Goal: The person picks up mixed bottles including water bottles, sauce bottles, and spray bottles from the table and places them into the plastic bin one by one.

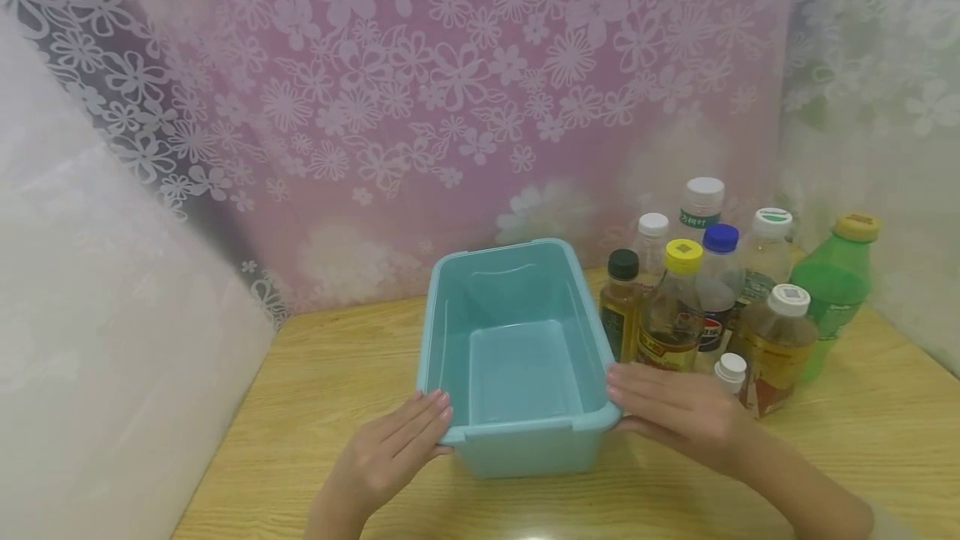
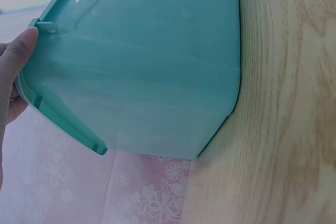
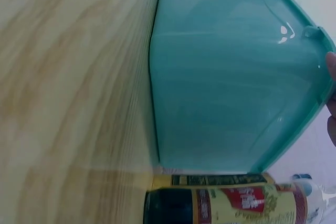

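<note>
A turquoise plastic storage bin (image 1: 525, 372) stands upright on the table, its inner floor showing in the head view. My left hand (image 1: 390, 450) grips the rim at the near left corner, fingers over the top and thumb underneath. At the near right corner my right hand (image 1: 678, 413) holds the rim the same way. The left wrist view shows the bin's outer wall (image 2: 152, 61) and my left thumb (image 2: 22, 51) against the rim. In the right wrist view, parts of my right fingers (image 3: 332, 66) appear at the frame's edge.
Several bottles crowd the right side, including a yellow-capped bottle (image 1: 667, 327), a dark-capped bottle (image 1: 619, 307) close to the bin, and a green bottle (image 1: 832, 282). A small white-capped bottle (image 1: 730, 369) is partly behind my right hand. A floral curtain (image 1: 480, 107) hangs behind the wooden table (image 1: 330, 373).
</note>
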### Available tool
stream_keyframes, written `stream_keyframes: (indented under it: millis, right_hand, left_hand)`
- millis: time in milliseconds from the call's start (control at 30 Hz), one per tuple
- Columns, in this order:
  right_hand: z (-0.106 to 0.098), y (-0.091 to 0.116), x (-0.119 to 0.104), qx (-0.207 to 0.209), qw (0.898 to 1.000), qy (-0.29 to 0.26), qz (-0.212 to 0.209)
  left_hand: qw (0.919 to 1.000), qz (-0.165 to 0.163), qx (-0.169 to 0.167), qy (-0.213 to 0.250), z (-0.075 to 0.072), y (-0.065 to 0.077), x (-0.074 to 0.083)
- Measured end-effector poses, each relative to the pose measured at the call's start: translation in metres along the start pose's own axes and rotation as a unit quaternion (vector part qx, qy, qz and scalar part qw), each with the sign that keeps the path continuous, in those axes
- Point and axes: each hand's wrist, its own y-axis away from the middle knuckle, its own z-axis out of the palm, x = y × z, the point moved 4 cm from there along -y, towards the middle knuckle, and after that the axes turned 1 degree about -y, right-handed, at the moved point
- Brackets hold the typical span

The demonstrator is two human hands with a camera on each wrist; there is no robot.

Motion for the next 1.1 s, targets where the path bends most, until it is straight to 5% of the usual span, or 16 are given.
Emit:
stream_keyframes:
  millis: [533,1100]
  right_hand:
    - [-0.029,0.022,0.011,0.057,0.991,0.115,0.038]
    - [-0.065,0.039,0.022,0.006,0.976,0.178,0.125]
  left_hand:
    - [1.0,-0.003,0.003,0.002,0.001,0.0,0.0]
    - [0.9998,-0.013,0.001,0.013,-0.001,-0.004,-0.001]
